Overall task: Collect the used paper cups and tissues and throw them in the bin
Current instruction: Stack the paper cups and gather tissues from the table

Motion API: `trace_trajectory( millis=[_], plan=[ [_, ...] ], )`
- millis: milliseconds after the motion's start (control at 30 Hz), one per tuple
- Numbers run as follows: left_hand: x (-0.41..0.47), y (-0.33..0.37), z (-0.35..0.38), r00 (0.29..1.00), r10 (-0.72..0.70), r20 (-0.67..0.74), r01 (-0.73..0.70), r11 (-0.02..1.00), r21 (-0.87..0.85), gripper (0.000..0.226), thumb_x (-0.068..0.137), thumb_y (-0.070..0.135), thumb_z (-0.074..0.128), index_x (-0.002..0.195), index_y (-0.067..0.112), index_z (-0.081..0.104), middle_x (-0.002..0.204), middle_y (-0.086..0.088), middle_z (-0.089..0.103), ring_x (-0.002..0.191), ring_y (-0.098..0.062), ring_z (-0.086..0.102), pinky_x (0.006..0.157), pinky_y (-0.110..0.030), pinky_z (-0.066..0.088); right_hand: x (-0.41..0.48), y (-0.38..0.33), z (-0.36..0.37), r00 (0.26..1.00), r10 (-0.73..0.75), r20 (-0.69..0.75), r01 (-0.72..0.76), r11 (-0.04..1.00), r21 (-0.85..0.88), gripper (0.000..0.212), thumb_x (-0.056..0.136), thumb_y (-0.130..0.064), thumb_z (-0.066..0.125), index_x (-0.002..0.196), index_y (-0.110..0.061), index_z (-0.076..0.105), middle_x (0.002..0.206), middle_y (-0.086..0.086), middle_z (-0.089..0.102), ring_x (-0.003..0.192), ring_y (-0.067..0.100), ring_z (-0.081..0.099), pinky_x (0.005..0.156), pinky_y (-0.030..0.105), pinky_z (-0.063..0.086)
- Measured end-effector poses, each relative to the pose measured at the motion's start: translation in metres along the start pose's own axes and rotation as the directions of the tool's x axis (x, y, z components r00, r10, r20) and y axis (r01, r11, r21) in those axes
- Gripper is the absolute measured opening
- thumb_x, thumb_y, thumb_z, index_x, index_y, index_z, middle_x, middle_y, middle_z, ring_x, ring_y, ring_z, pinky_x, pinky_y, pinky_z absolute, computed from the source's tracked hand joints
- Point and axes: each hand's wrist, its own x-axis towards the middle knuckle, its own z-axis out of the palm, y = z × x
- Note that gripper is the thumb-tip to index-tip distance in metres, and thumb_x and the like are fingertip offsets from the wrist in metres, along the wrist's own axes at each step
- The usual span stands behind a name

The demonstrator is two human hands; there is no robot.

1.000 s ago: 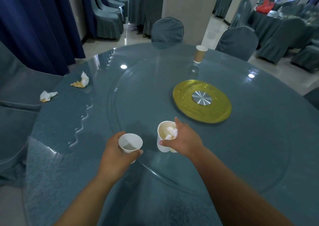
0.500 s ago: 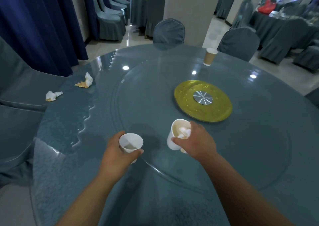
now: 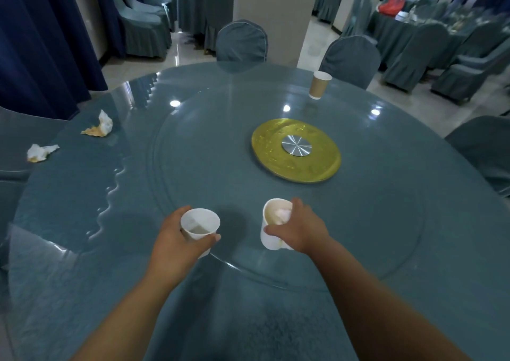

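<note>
Before the gold disc (image 3: pixel 276 165), fingers (image 3: pixel 212 238) are curled round a plain cup (image 3: pixel 200 224) in the left hand (image 3: pixel 174 247) and a tissue-holding cup (image 3: pixel 271 240) in the right hand (image 3: pixel 300 232).

The round glass-topped desk (image 3: pixel 386 222) is glossy teal blue, flecked with white light spots. On it lies a round gold disc (image 3: pixel 276 167) with a silver metal hub (image 3: pixel 296 145) brushed in rays. The plain white paper cup (image 3: pixel 200 224) is white throughout; the second white paper cup (image 3: pixel 269 239) is beige-tinted inside, around a white tissue wad (image 3: pixel 283 214). The far paper cup (image 3: pixel 318 86) is tan with a white rim. The crumpled tissue (image 3: pixel 100 126) and the smaller crumpled tissue (image 3: pixel 40 152) are white, stained orange-brown. The fabric chair covers (image 3: pixel 241 43) are grey-blue and the curtains (image 3: pixel 41 43) navy.
</note>
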Motion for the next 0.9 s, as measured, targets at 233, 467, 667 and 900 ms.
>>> trace_trajectory(
  millis=[233,467,667,900],
  plan=[
    [0.003,0.002,-0.001,1.000,-0.001,-0.015,0.001,1.000,0.008,0.072,0.066,0.017,0.085,0.128,0.020,0.048,0.126,-0.005,0.052,0.102,-0.019,0.053,0.086,-0.027,0.040,0.009,-0.029,0.016,0.995,-0.103,0.001,0.101,0.977,0.187,0.080,0.065,-0.055,0.077,0.127,-0.020,0.040,0.127,-0.001,0.046,0.107,0.022,0.054,0.087,0.038,0.048],
    [0.006,0.011,0.009,1.000,0.007,0.019,-0.007,1.000,0.008,0.071,0.068,0.016,0.084,0.129,0.019,0.048,0.127,-0.004,0.051,0.103,-0.019,0.052,0.085,-0.027,0.039,0.005,-0.006,-0.005,0.992,-0.039,-0.119,0.050,0.995,0.089,0.084,0.071,-0.056,0.071,0.138,-0.025,0.032,0.132,0.002,0.044,0.113,0.027,0.055,0.089,0.037,0.044],
    [0.002,0.022,0.036,0.994,0.016,0.112,-0.016,1.000,-0.004,0.070,0.069,0.017,0.084,0.128,0.020,0.048,0.126,-0.003,0.052,0.103,-0.019,0.053,0.083,-0.026,0.038,0.001,0.045,-0.042,0.973,0.164,-0.162,-0.155,0.986,0.067,0.080,0.069,-0.053,0.072,0.133,-0.021,0.037,0.128,0.006,0.046,0.106,0.030,0.057,0.086,0.040,0.048],
    [-0.003,0.035,0.061,0.985,0.041,0.170,-0.041,0.999,-0.001,0.070,0.067,0.018,0.085,0.127,0.021,0.049,0.125,-0.001,0.053,0.104,-0.019,0.054,0.086,-0.029,0.042,-0.011,0.079,-0.050,0.953,0.283,-0.108,-0.285,0.959,0.000,0.080,0.070,-0.053,0.073,0.131,-0.017,0.037,0.127,0.010,0.045,0.108,0.032,0.056,0.085,0.038,0.047]
  ],
)
